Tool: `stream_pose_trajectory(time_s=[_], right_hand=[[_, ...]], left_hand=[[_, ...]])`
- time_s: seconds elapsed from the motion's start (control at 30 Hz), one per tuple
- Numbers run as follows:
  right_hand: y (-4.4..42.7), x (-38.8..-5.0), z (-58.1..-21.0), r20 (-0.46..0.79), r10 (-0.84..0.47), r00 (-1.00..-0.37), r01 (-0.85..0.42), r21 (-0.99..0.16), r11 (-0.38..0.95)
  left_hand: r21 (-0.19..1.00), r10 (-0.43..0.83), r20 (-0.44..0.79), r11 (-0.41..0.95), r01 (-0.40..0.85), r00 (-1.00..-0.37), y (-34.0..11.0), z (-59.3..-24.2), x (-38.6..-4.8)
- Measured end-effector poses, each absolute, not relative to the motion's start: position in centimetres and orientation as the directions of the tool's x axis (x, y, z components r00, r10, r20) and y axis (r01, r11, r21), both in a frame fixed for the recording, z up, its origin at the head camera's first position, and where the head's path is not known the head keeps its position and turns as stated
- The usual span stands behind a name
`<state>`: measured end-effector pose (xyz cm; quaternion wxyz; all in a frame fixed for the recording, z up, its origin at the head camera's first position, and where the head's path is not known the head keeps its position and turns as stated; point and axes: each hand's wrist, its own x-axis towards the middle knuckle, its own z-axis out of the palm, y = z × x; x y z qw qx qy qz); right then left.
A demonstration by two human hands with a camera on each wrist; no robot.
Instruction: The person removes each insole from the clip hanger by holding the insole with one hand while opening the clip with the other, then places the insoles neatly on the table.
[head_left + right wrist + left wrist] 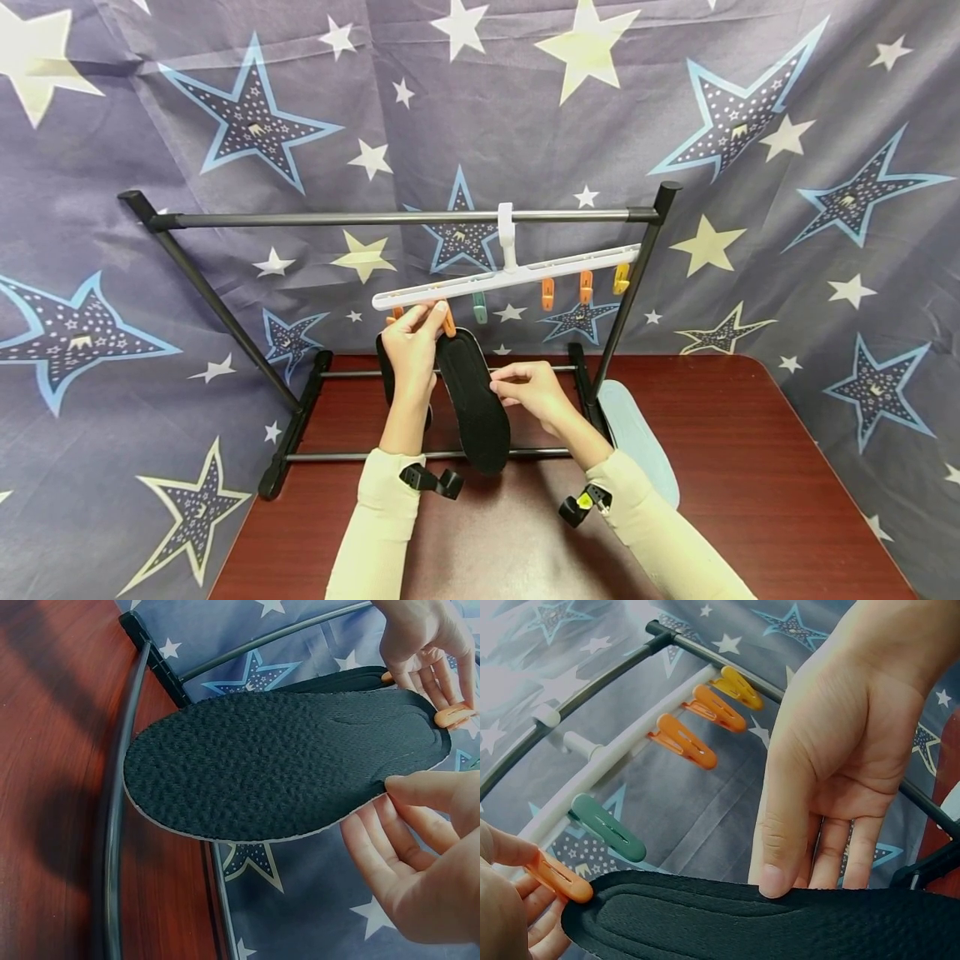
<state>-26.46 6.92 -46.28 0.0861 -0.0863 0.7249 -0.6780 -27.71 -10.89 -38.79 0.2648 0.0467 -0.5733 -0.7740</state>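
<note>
A black insole [474,408] hangs by its upper end from an orange clip [559,877] on the white hanger [450,289]. My left hand [414,346] pinches that clip between thumb and fingers. With thumb and fingertips, my right hand [536,396] holds the insole's edge [300,832]. Behind my left hand another black insole [337,680] hangs beside the first, at an orange clip [395,314], partly hidden. The hanger tilts, its left end lower.
The hanger hooks over the rack's top bar [337,219]. Along it hang a green clip [480,307], orange clips [586,287] and a yellow clip [621,278]. A light blue insole [641,442] lies on the red-brown table [735,467], right of the rack.
</note>
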Motion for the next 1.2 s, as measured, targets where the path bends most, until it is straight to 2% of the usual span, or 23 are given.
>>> stream_pose_trajectory(time_s=[1.2], right_hand=[[7.71,-26.85,-47.15,-0.056,-0.216,-0.975,0.043,-0.997,0.066]], left_hand=[[0.919,-0.458,0.195,-0.225,0.325,-0.867,-10.79,-38.52,-27.5]])
